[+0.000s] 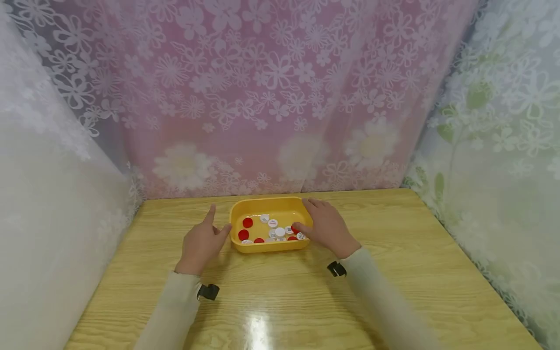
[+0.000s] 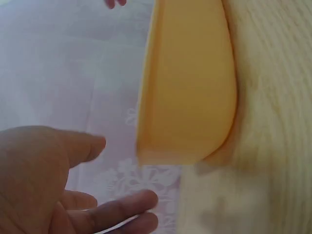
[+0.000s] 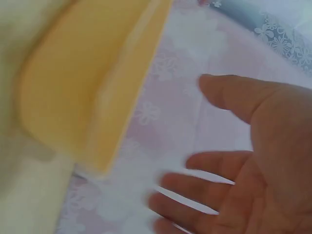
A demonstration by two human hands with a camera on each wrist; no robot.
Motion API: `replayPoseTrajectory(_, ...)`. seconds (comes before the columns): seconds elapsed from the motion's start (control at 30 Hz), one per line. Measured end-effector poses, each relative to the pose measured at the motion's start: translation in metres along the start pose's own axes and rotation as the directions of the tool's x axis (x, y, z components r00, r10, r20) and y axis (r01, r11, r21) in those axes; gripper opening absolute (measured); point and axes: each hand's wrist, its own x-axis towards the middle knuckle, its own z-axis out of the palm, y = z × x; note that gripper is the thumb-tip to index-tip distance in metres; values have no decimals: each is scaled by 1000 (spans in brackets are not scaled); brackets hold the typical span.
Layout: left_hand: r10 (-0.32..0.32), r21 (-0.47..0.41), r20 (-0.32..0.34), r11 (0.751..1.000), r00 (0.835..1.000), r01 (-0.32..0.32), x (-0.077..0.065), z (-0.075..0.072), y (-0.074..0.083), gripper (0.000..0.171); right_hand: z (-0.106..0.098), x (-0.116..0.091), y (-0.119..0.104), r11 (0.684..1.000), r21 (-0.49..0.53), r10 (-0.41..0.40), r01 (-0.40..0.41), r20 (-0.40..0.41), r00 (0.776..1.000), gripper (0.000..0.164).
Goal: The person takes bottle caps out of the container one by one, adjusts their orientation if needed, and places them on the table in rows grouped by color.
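Observation:
A yellow plastic tray [image 1: 271, 248] rests on the wooden table, holding several red and white round discs. Some white discs, such as the white disc [image 1: 273, 223], bear printed marks; a red disc [image 1: 247, 222] lies near the tray's left end. My left hand [image 1: 201, 245] is beside that end, thumb toward the rim and index finger pointing away; the left wrist view shows a gap between it and the tray [image 2: 190, 87]. Over the right end, my right hand [image 1: 328, 227] has its fingers spread. In the right wrist view the right hand [image 3: 253, 165] stands apart from the tray wall, holding nothing.
The wooden table [image 1: 280, 301] runs back to a pink flowered curtain [image 1: 262, 97]. Pale sheer curtains hang at both sides, the left curtain [image 1: 52, 194] and the right curtain [image 1: 503, 170]. Each wrist carries a black strap.

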Motion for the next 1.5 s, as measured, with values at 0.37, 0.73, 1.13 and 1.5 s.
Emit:
replayPoseTrajectory(0.37, -168, -482, 188, 842, 968, 240, 11, 21, -19, 35, -21, 75, -25, 999, -38, 0, 16, 386, 923, 29)
replayPoseTrajectory(0.73, -171, -586, 206, 767, 963, 261, 12, 24, -14, 33, 17, 91, -53, 972, -178, -40, 150, 507, 861, 28)
replayPoseTrajectory(1.13, -164, -604, 200, 756, 966, 254, 10, 25, -11, 31, 35, 87, -59, 966, -207, -39, 154, 473, 880, 22)
replayPoseTrajectory(1.5, -159, -609, 197, 754, 967, 248, 8, 23, -10, 32, 16, 94, -53, 977, -147, -76, 156, 444, 893, 20)
